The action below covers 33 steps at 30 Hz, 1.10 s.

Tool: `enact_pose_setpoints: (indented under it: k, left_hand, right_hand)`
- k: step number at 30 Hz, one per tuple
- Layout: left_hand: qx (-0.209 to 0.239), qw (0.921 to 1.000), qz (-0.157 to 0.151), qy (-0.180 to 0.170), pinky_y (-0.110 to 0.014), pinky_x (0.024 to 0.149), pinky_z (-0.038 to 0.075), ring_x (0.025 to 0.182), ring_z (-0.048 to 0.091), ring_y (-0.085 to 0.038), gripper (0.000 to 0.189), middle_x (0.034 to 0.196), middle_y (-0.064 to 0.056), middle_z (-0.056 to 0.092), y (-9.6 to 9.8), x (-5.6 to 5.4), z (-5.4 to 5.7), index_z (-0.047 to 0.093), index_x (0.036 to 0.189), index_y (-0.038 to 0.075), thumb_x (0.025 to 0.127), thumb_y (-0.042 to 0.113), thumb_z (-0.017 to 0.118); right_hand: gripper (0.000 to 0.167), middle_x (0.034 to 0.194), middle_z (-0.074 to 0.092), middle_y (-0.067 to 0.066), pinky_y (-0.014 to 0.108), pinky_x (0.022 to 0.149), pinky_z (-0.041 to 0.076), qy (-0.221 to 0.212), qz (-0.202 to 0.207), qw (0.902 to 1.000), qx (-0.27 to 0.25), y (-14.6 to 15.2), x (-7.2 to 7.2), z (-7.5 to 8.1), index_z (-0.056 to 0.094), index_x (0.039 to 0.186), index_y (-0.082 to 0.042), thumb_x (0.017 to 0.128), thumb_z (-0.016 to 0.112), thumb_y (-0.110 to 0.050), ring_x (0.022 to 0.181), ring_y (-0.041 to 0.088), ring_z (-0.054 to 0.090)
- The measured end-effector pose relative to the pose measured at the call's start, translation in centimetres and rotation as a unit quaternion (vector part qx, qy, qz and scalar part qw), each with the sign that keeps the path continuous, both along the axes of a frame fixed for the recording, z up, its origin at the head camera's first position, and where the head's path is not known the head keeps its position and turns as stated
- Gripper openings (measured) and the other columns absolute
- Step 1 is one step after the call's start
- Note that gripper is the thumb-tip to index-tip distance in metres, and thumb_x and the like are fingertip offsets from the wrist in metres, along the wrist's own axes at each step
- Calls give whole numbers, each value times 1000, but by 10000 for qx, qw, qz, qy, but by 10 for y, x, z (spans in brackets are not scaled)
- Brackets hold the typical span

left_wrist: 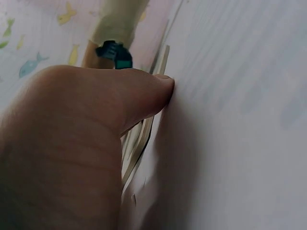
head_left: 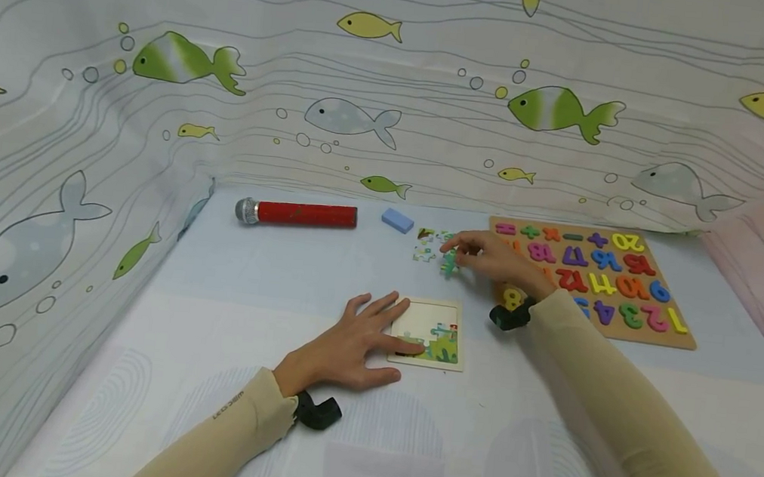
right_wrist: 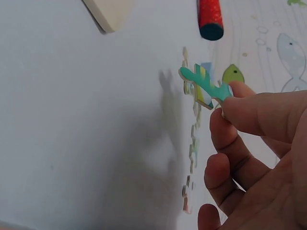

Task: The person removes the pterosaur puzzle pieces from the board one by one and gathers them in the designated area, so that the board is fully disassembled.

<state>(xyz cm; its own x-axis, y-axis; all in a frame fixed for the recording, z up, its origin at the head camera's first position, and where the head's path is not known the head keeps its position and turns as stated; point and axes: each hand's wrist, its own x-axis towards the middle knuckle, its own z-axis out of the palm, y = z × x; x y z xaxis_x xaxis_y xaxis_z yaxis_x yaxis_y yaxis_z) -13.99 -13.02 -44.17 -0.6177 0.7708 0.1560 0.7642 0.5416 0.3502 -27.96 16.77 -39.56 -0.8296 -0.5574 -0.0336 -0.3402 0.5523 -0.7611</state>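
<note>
My right hand (head_left: 489,257) pinches a green jigsaw piece (right_wrist: 204,85) between thumb and index finger, held up off the table in the right wrist view. Beside it lie several loose jigsaw pieces (head_left: 424,254) at the back of the table. Nearer to me is a square wooden puzzle tray (head_left: 425,312), its lower part filled with green pieces (head_left: 442,347). My left hand (head_left: 362,343) lies spread over the tray's left side, fingers straight, one finger across the fitted pieces. In the left wrist view the thumb (left_wrist: 148,93) stands near the tray's edge.
A wooden number board (head_left: 653,336) with colourful numerals lies at the right, partly under the right forearm. A red microphone-shaped tube (head_left: 305,214) and a blue block (head_left: 397,220) lie along the back. Fish-printed cloth (head_left: 268,62) walls the table's back and sides.
</note>
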Motion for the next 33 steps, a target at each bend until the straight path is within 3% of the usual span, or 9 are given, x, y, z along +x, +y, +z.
enact_pose_setpoints:
  k: [15, 25, 33]
  left_hand:
    - [-115, 9999, -3, -86, -67, 119, 12, 159, 15, -34, 47, 169, -13, 25, 0, -1, 0, 57, 143, 46, 96, 52, 56]
    - [-145, 9999, 18, -67, -67, 119, 12, 159, 15, -34, 47, 169, -13, 26, 1, 0, 2, 57, 142, 45, 96, 51, 56]
    - [-115, 9999, -2, -82, -68, 118, 13, 159, 17, -36, 47, 168, -15, 26, 1, 0, 1, 58, 142, 44, 95, 50, 57]
  right_hand:
    - [29, 97, 60, 11, 35, 77, 36, -164, -338, 9989, 297, -5, -9, -9, 70, 126, -9, 101, 55, -8, 85, 23, 46]
    - [28, 95, 61, 9, 34, 74, 40, 119, -439, 9974, 563, -7, -15, -17, 72, 124, -14, 101, 57, -9, 83, 22, 48]
    - [28, 104, 66, 11, 34, 76, 42, 433, -426, 9958, 683, -10, -14, -19, 72, 124, -13, 101, 57, -10, 85, 24, 52]
